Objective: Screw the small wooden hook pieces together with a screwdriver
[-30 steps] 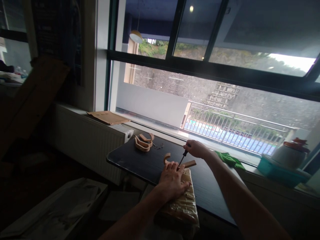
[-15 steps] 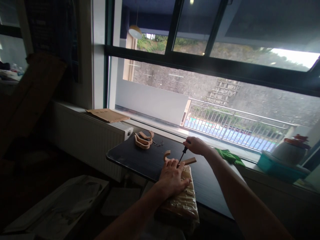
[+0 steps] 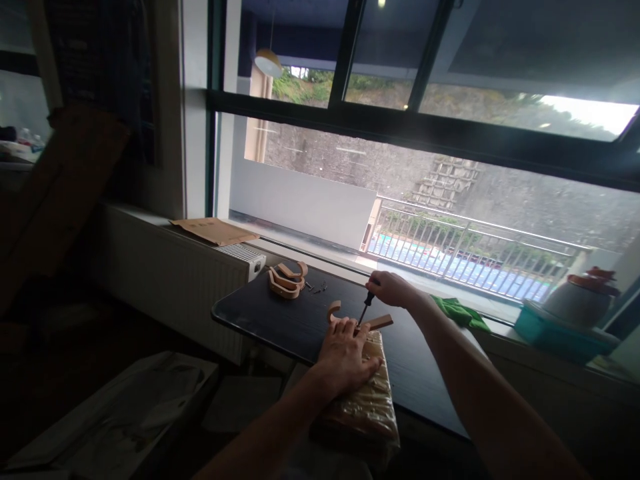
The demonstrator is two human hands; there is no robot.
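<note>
My right hand (image 3: 387,288) is closed round the black handle of a screwdriver (image 3: 369,299). The shaft slants down to a curved wooden hook (image 3: 380,323), where the tip meets it beside my left fingers. My left hand (image 3: 346,357) lies flat with its thumb spread, pressing on the hook and on a package wrapped in brown tape (image 3: 383,400). It hides the middle of the hook; the curled end and the straight end stick out on either side. Several more wooden hooks (image 3: 285,287) lie at the far left of the dark table (image 3: 270,317), with loose screws (image 3: 320,287) beside them.
A brown envelope (image 3: 215,231) rests on the sill over a white radiator (image 3: 180,280). Right of my right arm are a green cloth (image 3: 460,313) and a teal basin (image 3: 560,337). A large window runs behind the table. An open white box (image 3: 125,413) stands at the lower left.
My right hand has shifted very slightly on the screwdriver. The left hand, the hook and the package stay in place.
</note>
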